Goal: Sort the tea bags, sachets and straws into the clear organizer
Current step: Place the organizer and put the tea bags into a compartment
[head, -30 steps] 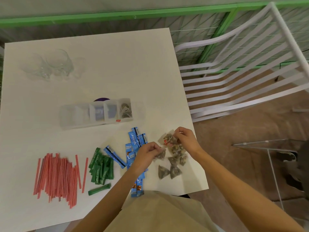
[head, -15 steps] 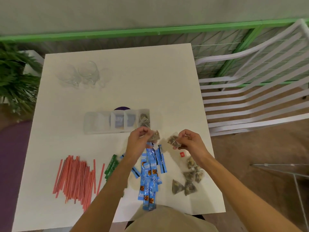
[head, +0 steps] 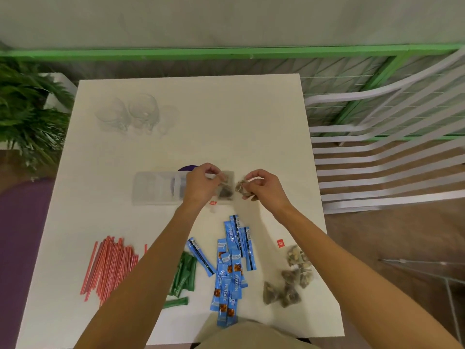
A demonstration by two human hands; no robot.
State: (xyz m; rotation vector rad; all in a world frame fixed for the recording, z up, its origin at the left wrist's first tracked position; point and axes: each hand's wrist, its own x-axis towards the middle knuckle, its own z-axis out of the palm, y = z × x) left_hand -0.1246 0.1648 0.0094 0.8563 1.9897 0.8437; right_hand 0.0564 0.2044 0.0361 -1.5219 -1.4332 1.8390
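Note:
The clear organizer (head: 153, 188) lies mid-table, with tea bags in its right-hand compartment (head: 226, 191). My left hand (head: 201, 183) hovers over that compartment, fingers pinched; whether it still holds a tea bag is unclear. Just right of the organizer, my right hand (head: 264, 185) pinches a pyramid tea bag (head: 241, 187). Several more tea bags (head: 289, 280) are heaped at the front right. Blue sachets (head: 232, 260) sit in the front middle, green sachets (head: 183, 278) beside my left forearm, and red straws (head: 108, 265) at the front left.
Clear glass cups (head: 133, 113) stand at the table's back left. A purple object (head: 188, 168) peeks out behind the organizer. A white slatted chair (head: 390, 152) stands right of the table, a plant (head: 22, 114) to the left.
Both hands have lifted from the tea bag pile and moved away from me, each with a tea bag. My left hand now reaches the organizer's right compartment.

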